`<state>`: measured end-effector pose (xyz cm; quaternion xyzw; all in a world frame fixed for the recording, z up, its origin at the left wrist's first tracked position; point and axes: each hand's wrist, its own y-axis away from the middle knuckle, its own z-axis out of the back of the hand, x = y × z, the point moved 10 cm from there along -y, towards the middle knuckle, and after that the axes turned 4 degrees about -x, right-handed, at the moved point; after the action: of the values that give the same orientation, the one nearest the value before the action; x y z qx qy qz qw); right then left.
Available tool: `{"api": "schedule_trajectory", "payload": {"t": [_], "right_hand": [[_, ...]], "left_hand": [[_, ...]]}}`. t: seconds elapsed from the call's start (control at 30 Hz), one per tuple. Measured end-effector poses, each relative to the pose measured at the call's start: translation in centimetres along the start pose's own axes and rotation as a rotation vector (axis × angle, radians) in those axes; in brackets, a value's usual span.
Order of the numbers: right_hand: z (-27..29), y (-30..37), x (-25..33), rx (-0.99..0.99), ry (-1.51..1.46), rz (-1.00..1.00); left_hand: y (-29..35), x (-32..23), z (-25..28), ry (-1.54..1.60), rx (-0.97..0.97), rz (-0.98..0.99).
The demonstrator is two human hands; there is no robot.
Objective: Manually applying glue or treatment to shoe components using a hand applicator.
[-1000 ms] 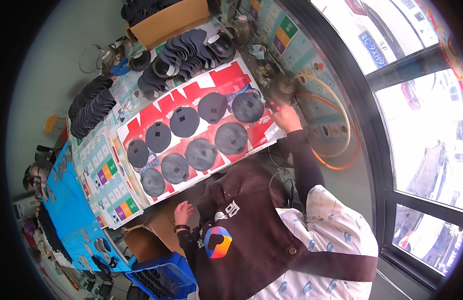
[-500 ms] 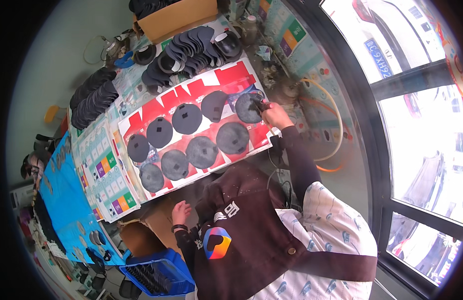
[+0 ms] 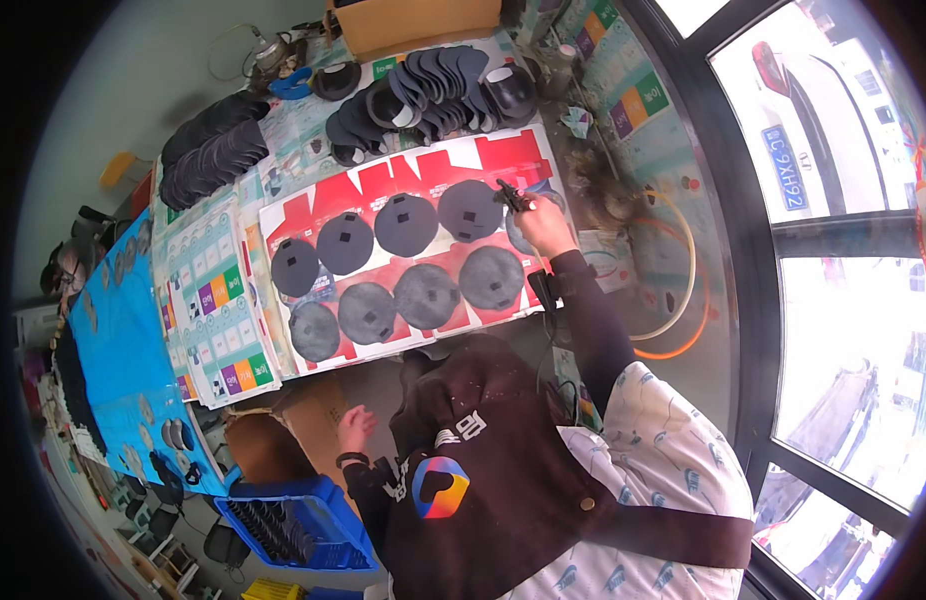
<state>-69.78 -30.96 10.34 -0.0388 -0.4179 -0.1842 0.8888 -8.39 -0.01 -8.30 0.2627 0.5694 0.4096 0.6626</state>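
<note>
My right hand (image 3: pixel 547 227) is closed around a small black spray gun (image 3: pixel 513 197), its tip near the right edge of a dark round pad (image 3: pixel 471 211). Another round pad (image 3: pixel 519 236) lies partly hidden under this hand. Two rows of such pads, each with a small dark square on it, rest on a red and white printed sheet (image 3: pixel 343 190). The nearer row, including a grey pad (image 3: pixel 491 279), looks paler and mottled. My left hand (image 3: pixel 357 430) hangs below the table's front edge, fingers loosely apart, with nothing in it.
Stacked black curved pieces (image 3: pixel 213 160) stand at the back left, more (image 3: pixel 448 85) behind the sheet beside a cardboard box (image 3: pixel 418 28). A pale hose (image 3: pixel 688 240) loops at the right. Below left, a blue crate (image 3: pixel 333 535) holds dark pieces. Windows line the right side.
The view has shifted, so the table sits further right. Relative to the pads, my right hand has moved left with the spray gun, from the far-right pad toward the one beside it.
</note>
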Motion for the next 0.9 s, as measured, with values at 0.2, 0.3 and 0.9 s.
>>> {"api": "schedule_trajectory", "payload": {"t": [0.2, 0.3, 0.9], "right_hand": [[-3.9, 0.1, 0.9, 0.351, 0.12, 0.037], [-2.3, 0.9, 3.4, 0.265, -0.05, 0.068], [-3.7, 3.6, 0.3, 0.324, -0.031, -0.157]], "left_hand": [[-0.5, 0.1, 2.7, 0.017, -0.023, -0.036], [-0.9, 0.2, 2.5, 0.008, -0.003, 0.003], [-2.7, -3.5, 3.3, -0.046, 0.05, 0.006]]}}
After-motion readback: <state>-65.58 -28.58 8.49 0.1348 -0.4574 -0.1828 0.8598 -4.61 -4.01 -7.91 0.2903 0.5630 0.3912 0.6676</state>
